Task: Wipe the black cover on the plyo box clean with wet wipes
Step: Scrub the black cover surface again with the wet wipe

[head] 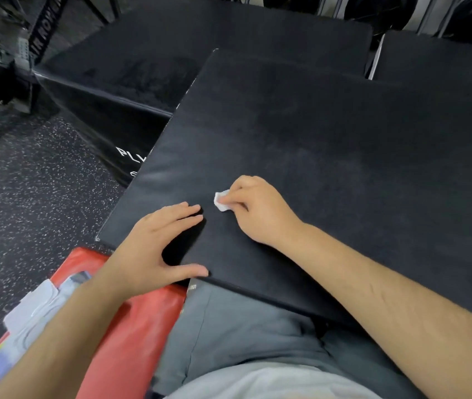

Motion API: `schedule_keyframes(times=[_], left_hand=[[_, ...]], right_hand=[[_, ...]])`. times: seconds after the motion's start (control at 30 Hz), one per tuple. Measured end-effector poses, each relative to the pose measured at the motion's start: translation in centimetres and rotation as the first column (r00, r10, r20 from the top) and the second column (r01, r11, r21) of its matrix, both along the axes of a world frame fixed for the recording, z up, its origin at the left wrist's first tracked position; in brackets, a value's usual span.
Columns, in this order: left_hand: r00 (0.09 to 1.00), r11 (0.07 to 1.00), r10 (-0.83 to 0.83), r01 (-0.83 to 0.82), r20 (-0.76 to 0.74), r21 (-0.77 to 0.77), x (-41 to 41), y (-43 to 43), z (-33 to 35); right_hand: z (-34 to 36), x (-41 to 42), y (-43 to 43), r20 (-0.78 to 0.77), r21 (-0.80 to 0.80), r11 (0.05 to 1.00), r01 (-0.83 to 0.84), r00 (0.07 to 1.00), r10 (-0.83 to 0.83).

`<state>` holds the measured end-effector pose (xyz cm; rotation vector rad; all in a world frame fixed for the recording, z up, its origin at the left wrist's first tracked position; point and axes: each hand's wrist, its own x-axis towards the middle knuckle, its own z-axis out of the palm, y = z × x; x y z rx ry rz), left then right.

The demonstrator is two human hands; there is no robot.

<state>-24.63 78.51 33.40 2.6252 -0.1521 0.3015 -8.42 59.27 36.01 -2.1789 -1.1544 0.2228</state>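
While we lean over the black cover [330,133], our right hand [258,208] pinches a small crumpled wet wipe [221,201] between thumb and fingertips and presses it onto the near left part of the cover. Our left hand [154,243] lies flat beside it, fingers straight and together, thumb spread along the near edge, holding nothing.

We judge the wiping to be partly done at most. The patch around our hands looks deep and even black, while faint grey smears and dusty marks show across the middle and far half, so most of the surface seems left to do.

The plyo box under the cover is hidden by the cover and our lap. A neighbouring box [99,122] shows only cut-off white lettering. On a red pad [142,326] at lower left lies a pale packet [34,311], blurred; we cannot tell whether it holds the wipes. The cover's right side runs out of view.
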Motion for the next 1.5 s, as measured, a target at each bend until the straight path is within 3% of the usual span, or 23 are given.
schedule_keyframes(times=[0.1,0.17,0.33,0.53,0.67,0.9,1.03,1.2,1.4,1.5], left_hand=[[0.999,0.993,-0.014,0.02,-0.048,0.116,-1.3,1.7,0.0],[0.999,0.985,-0.024,0.032,-0.045,0.171,-1.8,2.6,-0.4],[1.0,0.979,0.004,-0.01,0.027,0.205,-2.0,2.8,-0.8],[0.993,0.979,0.015,-0.039,0.117,0.202,-2.4,2.7,-1.4],[0.986,0.983,0.024,-0.054,0.165,0.176,-2.3,2.4,-1.7],[0.973,0.961,0.124,-0.167,0.194,0.221,-4.6,4.9,-2.4],[0.981,0.971,0.053,-0.094,0.184,0.22,-4.2,5.0,-1.9],[0.982,0.984,0.027,-0.059,0.186,0.17,-4.6,6.0,-1.4],[0.993,0.995,0.042,-0.051,0.113,0.085,-4.4,6.2,-1.4],[0.992,0.984,0.099,-0.11,0.083,0.138,-4.6,6.3,-1.8]], right_hand=[[0.5,-4.2,-0.9,-0.039,-0.031,0.97,-0.24,0.97,0.239],[0.6,-3.9,-1.0,-0.052,-0.047,0.947,-0.318,0.948,0.315],[0.1,-1.0,0.9,-0.032,-0.043,0.989,-0.142,0.99,0.141],[1.0,-4.6,0.1,-0.091,-0.023,0.915,-0.404,0.912,0.4],[0.5,-4.2,3.8,-0.091,0.008,0.924,-0.381,0.92,0.38],[1.0,-4.5,0.4,-0.061,-0.066,0.871,-0.486,0.874,0.483],[0.6,-5.6,5.5,-0.047,-0.082,0.855,-0.512,0.859,0.51],[0.7,-5.5,3.8,-0.074,-0.072,0.85,-0.522,0.853,0.517],[-0.1,-5.8,7.1,-0.019,-0.078,0.919,-0.387,0.922,0.387],[0.4,-7.6,5.9,0.004,-0.107,0.865,-0.49,0.87,0.493]])
